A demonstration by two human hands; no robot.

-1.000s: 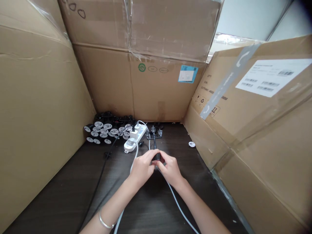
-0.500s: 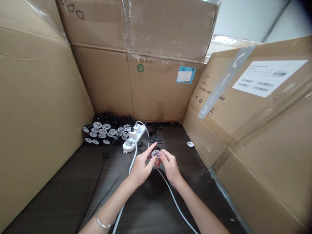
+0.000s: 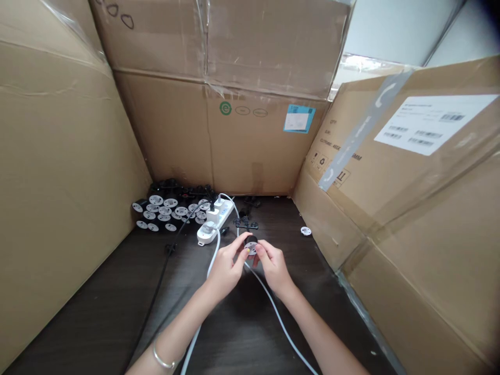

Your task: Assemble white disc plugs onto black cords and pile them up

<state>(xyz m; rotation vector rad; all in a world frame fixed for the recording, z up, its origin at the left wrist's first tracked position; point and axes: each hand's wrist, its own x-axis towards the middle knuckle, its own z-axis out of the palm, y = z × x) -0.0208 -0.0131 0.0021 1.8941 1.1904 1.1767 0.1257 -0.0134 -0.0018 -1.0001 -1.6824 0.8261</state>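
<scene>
Between my two hands is a short black cylinder with a white disc face (image 3: 250, 247), raised above the dark table and turned so the disc faces me. My left hand (image 3: 228, 264) grips its left side with thumb and fingers. On its right side, my right hand (image 3: 274, 264) pinches it, thumb against the white face. Just behind it lies a black part with several rounded lobes (image 3: 247, 223). Many similar black cylinders with white faces (image 3: 164, 211) are piled at the back left. A loose white disc (image 3: 305, 230) lies to the right.
A white power strip (image 3: 215, 221) with plugs stands left of my hands. A white cable (image 3: 276, 312) and a black cable (image 3: 162, 276) cross the table (image 3: 187, 312). Cardboard boxes wall in the left (image 3: 66, 172), back (image 3: 253, 151) and right (image 3: 422, 219).
The left index finger, earlier stretched up over the cylinder, is now bent down against its side. The cylinder's black body shows more plainly. Both hands stay in nearly the same place.
</scene>
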